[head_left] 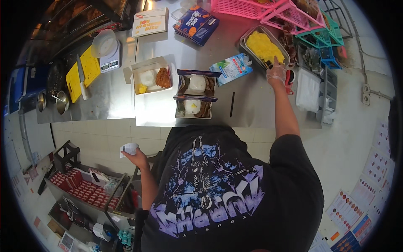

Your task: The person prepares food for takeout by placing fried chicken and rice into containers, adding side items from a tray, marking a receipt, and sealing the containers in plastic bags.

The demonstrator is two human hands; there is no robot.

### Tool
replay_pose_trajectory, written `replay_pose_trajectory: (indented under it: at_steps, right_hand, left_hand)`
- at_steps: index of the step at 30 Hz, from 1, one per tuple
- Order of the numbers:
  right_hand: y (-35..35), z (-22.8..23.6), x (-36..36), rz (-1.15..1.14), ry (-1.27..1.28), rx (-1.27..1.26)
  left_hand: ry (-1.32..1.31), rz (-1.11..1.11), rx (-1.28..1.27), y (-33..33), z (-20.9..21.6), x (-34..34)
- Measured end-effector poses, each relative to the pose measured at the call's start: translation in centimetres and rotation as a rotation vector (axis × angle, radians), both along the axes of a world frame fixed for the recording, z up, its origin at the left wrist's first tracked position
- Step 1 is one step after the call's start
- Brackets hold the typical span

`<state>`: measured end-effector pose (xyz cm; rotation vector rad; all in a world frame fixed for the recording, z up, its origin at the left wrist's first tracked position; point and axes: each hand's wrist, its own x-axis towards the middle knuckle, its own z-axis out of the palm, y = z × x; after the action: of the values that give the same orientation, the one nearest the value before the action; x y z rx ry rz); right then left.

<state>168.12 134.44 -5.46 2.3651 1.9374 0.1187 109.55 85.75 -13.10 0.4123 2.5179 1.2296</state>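
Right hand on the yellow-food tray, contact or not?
Touching. Head view: the gloved right hand overlaps the near rim of the metal tray of yellow food, fingertips at the food's edge, no gap visible.

The person wears a black T-shirt [226, 189] with short sleeves. On the shirt there is a big print in blue, purple and white: a skeleton figure with lightning lines, and below it large purple letters. The right hand [276, 73] has a thin clear plastic glove. The left hand [136, 158] is bare.
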Motion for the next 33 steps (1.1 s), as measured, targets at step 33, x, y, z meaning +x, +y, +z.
replay_pose_trajectory:
  at_steps: [33]
  right_hand:
    - [-20.4,2.8,-39.3,0.338,1.261,-0.252]
  left_hand:
    - [-0.047,0.111,-0.098,-9.4,-1.7,-1.1]
